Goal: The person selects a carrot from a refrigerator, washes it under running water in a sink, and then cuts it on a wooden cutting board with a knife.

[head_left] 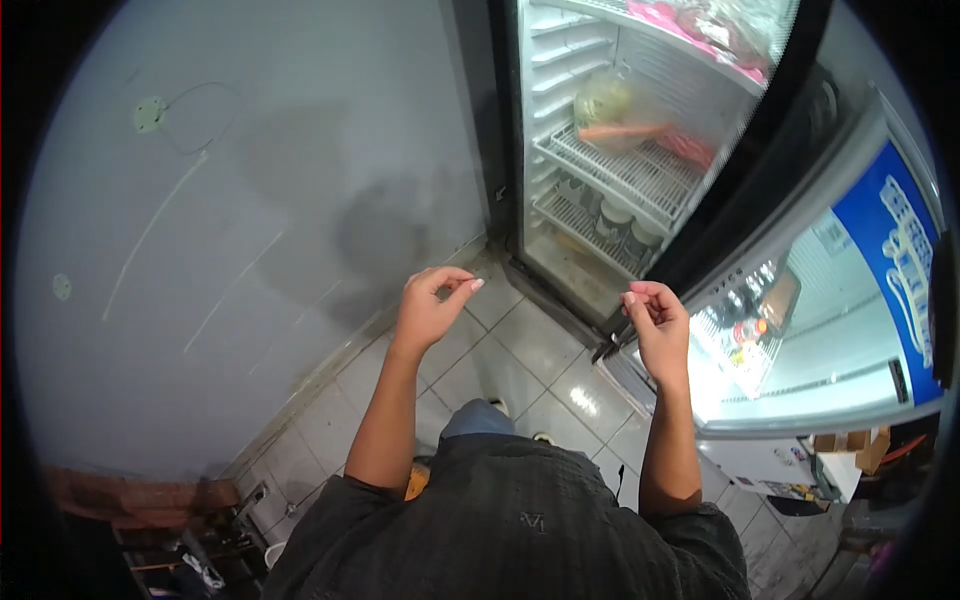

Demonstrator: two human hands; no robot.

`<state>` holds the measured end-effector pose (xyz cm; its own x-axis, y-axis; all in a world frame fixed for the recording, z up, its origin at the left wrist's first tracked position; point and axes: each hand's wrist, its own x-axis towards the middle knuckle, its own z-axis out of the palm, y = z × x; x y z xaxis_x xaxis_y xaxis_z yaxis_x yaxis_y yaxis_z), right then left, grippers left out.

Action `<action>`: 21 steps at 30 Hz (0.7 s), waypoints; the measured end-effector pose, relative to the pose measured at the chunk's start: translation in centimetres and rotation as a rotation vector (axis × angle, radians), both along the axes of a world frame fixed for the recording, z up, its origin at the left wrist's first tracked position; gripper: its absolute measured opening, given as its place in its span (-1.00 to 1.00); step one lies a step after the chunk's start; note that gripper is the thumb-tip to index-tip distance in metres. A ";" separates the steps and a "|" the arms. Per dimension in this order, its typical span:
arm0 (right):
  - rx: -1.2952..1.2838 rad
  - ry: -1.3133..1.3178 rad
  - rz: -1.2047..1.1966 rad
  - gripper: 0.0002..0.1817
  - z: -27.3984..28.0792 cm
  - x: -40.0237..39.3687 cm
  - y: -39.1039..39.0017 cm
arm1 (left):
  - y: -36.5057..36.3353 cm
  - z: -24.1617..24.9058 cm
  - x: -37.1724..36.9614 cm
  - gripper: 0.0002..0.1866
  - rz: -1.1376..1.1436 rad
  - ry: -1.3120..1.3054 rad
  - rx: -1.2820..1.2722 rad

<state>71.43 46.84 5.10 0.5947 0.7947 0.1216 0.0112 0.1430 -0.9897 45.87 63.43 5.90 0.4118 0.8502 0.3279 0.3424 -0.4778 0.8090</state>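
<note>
Our left hand (430, 305) and right hand (660, 325) well apart, fingers (436, 274) pinched, open floor (515, 345) between, fridge edge (555, 308) far right.

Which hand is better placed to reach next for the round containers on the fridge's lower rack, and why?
Probably the right hand: it hovers nearer the fridge and the round containers, while the left hand is closer to the grey wall.

A wall (250, 200) rose on the left. Right of it, a fridge (560, 235) held a bag (610, 105) on its middle rack (640, 175) and jars (613, 220) on the rack below; its door (830, 360) lay right.
</note>
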 end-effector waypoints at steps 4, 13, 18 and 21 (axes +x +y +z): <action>0.058 -0.039 0.019 -0.83 0.4 2.3 7.3 | 8.9 -0.2 4.7 -0.84 -0.083 -0.109 0.044; -0.052 -0.078 -0.158 -0.92 2.7 4.9 20.4 | 30.2 3.7 15.7 -0.69 -0.207 -0.142 0.188; -0.099 -0.114 -0.250 -0.92 4.1 5.7 25.8 | 37.9 3.5 21.5 -0.53 -0.128 -0.258 0.099; -0.089 -0.169 -0.205 -0.90 5.1 6.6 27.8 | 40.4 3.7 24.0 -0.56 -0.185 -0.397 -0.058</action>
